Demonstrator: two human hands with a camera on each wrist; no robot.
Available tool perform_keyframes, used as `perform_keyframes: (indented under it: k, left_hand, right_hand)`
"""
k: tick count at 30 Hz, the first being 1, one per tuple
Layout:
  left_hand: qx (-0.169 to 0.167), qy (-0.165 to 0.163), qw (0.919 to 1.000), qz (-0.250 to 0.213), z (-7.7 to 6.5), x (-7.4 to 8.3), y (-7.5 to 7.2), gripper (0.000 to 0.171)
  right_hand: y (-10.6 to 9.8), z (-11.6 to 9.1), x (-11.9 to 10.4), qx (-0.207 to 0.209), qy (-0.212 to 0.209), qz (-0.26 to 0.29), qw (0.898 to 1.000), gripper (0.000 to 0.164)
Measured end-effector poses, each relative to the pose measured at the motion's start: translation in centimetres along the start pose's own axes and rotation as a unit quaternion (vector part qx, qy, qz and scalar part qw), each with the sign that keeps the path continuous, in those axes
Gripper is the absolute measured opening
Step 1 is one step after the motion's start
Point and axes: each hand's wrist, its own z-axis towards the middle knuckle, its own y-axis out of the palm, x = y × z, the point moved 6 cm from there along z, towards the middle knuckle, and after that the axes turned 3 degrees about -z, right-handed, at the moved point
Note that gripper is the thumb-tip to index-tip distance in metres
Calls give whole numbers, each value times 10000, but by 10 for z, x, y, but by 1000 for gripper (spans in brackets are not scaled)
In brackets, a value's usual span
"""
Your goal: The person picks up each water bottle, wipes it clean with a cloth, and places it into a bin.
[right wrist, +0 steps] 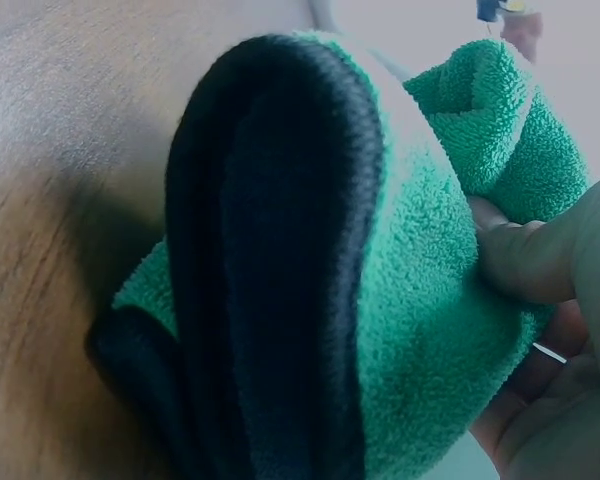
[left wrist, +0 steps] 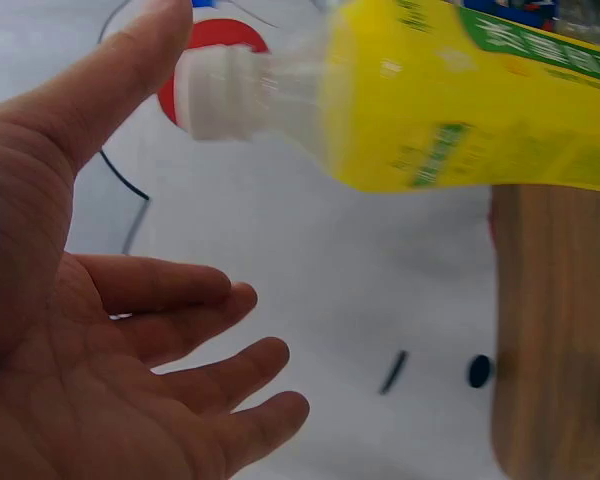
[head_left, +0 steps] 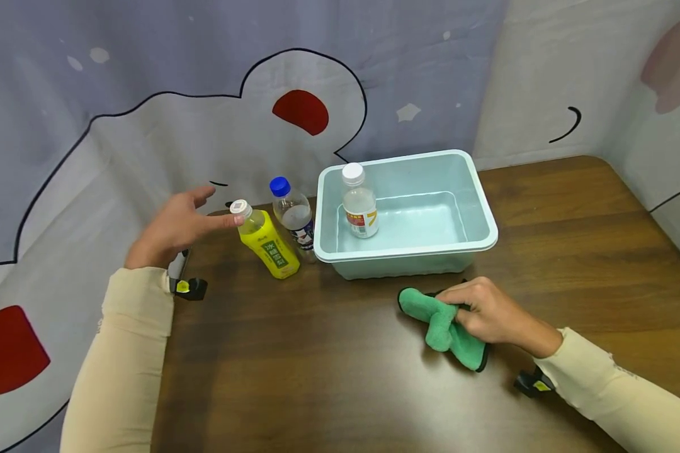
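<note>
My left hand (head_left: 175, 223) is spread beside a yellow-labelled drink bottle (head_left: 270, 246) with a white cap. In the left wrist view the thumb lies close to that cap (left wrist: 215, 95) and the other fingers point away from the bottle; whether the thumb touches it I cannot tell. The bottle leans slightly toward the hand. My right hand (head_left: 490, 314) pinches a bunched green cloth (head_left: 442, 321) over the table, in front of the tub. The right wrist view shows the thumb pressed into the cloth (right wrist: 420, 300) and its dark edging.
A pale blue-green plastic tub (head_left: 408, 255) stands at the back of the wooden table (head_left: 294, 377), with a white-capped clear bottle (head_left: 361, 211) upright inside. Between tub and yellow bottle stands a clear bottle with a blue cap (head_left: 294, 217). A patterned curtain (head_left: 204, 138) hangs behind.
</note>
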Motion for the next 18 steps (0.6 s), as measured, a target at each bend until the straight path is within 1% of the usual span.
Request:
perform_keyframes:
  k: [5, 8, 11, 14, 18]
  left_hand:
    - [-99, 144, 9998, -135, 5, -19, 14, 118]
    - [-60, 239, 9991, -342, 8, -28, 24, 116]
    - [59, 386, 9978, -530, 11, -34, 33, 112]
    - [176, 510, 9969, -577, 13, -37, 42, 108]
    - [289, 549, 9957, -683, 15, -40, 51, 106]
  right_hand:
    - [1, 0, 1, -20, 49, -23, 10000, 57]
    - [2, 0, 1, -32, 37, -54, 10000, 56]
    - [2, 1, 1, -48, 20, -71, 10000, 56]
    - [3, 1, 0, -58, 37, -53, 10000, 56]
    - [4, 0, 0, -74, 84, -39, 9999, 57]
